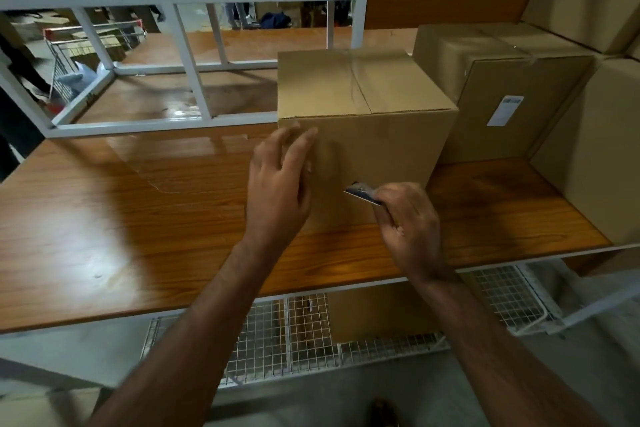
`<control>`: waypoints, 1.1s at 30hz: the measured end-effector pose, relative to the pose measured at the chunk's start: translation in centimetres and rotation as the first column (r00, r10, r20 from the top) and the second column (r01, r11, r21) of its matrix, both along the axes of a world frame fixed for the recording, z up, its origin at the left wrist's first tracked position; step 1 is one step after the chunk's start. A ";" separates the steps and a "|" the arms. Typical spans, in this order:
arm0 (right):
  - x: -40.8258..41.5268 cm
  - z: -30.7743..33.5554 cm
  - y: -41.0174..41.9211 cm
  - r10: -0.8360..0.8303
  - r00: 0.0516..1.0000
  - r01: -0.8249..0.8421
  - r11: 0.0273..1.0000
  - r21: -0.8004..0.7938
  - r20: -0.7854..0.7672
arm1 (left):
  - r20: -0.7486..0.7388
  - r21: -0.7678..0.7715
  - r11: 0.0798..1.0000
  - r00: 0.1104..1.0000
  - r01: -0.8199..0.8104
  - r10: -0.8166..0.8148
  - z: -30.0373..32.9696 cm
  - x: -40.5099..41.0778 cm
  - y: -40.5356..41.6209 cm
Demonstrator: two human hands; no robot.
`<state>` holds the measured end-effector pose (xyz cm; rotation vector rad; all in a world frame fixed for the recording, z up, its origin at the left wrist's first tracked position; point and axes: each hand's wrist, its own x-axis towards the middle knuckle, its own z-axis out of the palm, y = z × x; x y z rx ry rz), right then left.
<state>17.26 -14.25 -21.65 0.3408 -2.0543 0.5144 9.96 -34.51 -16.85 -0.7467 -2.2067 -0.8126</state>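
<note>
Head view looks down on a plain brown cardboard box (pixel 377 146) that stands upright on a glossy wood-grain worktop (pixel 121 218), its top flaps closed and sealed along the middle seam with clear tape. The left grip (pixel 277 191), a bare hand, is loosely spread with nothing in it. Its blurred fingertips (pixel 308 135) reach up over the left part of the box's front face, just under the top edge, and whether they touch the cardboard cannot be told. The right grip (pixel 405 218) is low in front of the same face, near the box's bottom right corner. Its thumb and curled fingers pinch a thin card (pixel 362 194), flat, dark blue and silvery, whose free end points left toward the left grip; what the piece is exactly is too small to tell. Just right of the box, a second carton (pixel 519 73) of the same matt cardboard carries a white rectangular label (pixel 505 110). Behind stands a white square-tube metal frame (pixel 197 80), and below the worktop's edge lies a white wire-mesh shelf (pixel 304 333).
</note>
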 end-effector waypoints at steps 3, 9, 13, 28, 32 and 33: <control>-0.2 0.3 -0.6 -0.016 0.999 0.019 0.995 -0.096 0.035 | 0.118 -0.003 0.991 0.984 0.133 -0.131 -0.6 0.7 0.0; -0.5 1.7 -1.3 -0.004 0.991 0.039 0.963 -0.268 0.130 | 0.294 -0.022 0.970 0.929 0.243 -0.226 -1.6 0.6 0.5; -0.8 2.4 -1.5 0.071 0.978 0.008 0.925 -0.379 0.194 | 0.362 0.018 0.969 0.902 0.246 -0.235 -1.0 0.9 1.4; -3.3 3.3 1.8 0.311 0.927 -0.158 0.831 -0.533 0.209 | 0.394 0.252 0.951 0.878 0.181 -0.272 1.7 0.8 4.9; -4.0 4.3 3.1 0.378 0.896 -0.183 0.793 -0.581 0.233 | 0.299 0.177 0.974 0.935 0.144 -0.192 2.3 0.3 6.2; -4.0 4.7 3.3 0.382 0.897 -0.189 0.788 -0.587 0.223 | 0.240 0.146 0.982 0.958 0.122 -0.155 2.5 0.3 6.5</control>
